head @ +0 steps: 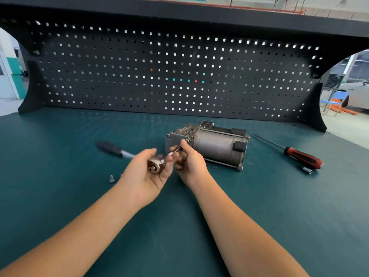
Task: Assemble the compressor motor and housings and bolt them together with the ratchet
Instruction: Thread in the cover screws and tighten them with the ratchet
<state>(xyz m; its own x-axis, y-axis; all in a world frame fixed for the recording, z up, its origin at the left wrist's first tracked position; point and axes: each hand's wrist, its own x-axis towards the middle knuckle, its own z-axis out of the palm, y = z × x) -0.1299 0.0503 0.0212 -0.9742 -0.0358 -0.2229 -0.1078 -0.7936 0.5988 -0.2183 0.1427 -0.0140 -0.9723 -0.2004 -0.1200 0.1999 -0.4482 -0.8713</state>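
Observation:
The compressor [211, 143], a grey motor can with a cast housing on its left end, lies on its side on the green bench top. In front of it my left hand [146, 176] holds the ratchet [156, 164] by its head, palm up, with the black handle pointing up and to the left. My right hand [189, 162] pinches the thin bit or extension [175, 150] that sticks out of the ratchet head toward the housing. A loose bolt [111, 178] stands on the mat left of my left wrist.
A long screwdriver with a red and black handle [303, 158] lies to the right of the compressor, with a small socket [307, 170] beside it. A black pegboard [179, 76] closes off the back of the bench.

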